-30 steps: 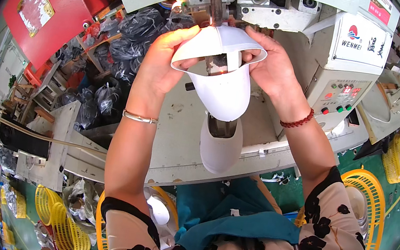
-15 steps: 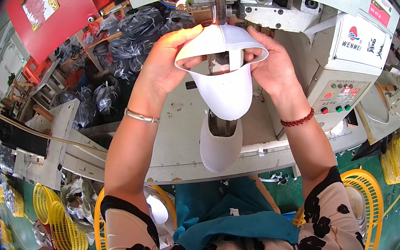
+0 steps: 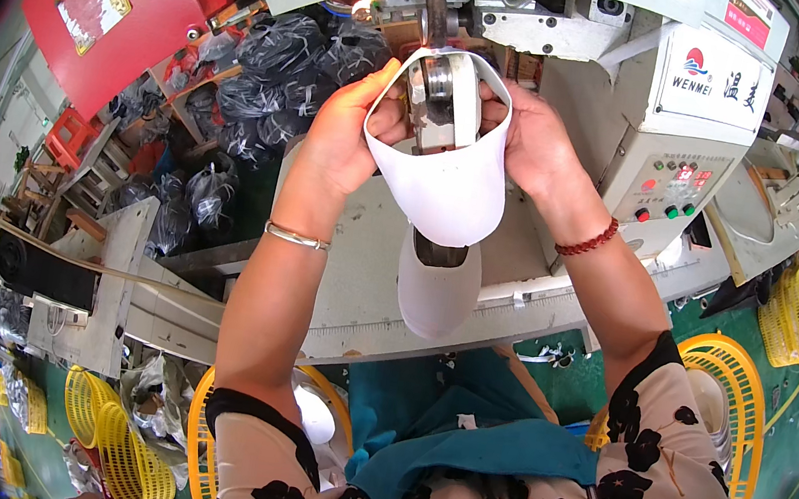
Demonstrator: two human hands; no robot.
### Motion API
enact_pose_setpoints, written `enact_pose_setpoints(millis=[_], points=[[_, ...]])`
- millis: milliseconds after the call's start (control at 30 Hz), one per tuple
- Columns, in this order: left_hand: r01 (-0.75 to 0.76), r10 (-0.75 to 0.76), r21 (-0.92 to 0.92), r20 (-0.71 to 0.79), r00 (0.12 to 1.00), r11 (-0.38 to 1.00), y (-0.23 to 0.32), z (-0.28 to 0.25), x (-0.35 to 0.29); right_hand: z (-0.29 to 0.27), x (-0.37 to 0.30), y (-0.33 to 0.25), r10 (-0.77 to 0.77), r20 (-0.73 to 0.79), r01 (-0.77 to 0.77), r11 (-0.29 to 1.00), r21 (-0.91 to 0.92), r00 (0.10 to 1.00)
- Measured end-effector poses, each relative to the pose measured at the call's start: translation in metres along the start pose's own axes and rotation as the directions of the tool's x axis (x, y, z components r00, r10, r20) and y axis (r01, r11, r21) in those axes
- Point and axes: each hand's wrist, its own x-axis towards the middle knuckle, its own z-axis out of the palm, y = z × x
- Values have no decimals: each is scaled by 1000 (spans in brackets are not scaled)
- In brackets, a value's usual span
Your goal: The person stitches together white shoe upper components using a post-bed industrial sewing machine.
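A white shoe upper (image 3: 442,195) hangs toe toward me around the machine's metal arm and roller (image 3: 437,98), which show through its opening. My left hand (image 3: 346,132) grips its left edge, the thumb outside along the rim and the fingers curled inside. On the opposite side my right hand (image 3: 537,147) pinches the right edge, its fingertips partly hidden inside. The far edge of the upper meets an upright metal rod (image 3: 435,17) of the machine. Below the held piece sits a second white toe-shaped piece (image 3: 437,293), its top partly covered.
A control box with buttons (image 3: 670,189) stands right of the machine. Black plastic bags (image 3: 278,62) pile up behind my left hand, near a red metal cabinet (image 3: 139,3). Yellow baskets stand on the floor at left (image 3: 130,456) and right (image 3: 794,317), and by my right elbow (image 3: 752,427).
The upper has turned in my hands, so its opening now shows more of the roller and arm inside. My left hand has shifted slightly right and down, my right hand slightly inward.
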Motion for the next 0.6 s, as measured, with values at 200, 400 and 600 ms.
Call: enact_pose_setpoints(millis=[200, 400, 600], points=[[13, -17, -22, -192, 981, 1000, -15, 3, 0, -14, 4, 9, -27, -93, 14, 991, -134, 995], [104, -103, -9, -251, 962, 995, -34, -18, -22, -23, 1, 47, -36, -134, -8, 951, -310, 990], [147, 76, 564, -352, 933, 813, -104, -52, -22, -86, -22, 82, -106, -88, 30, 788, -614, 991]])
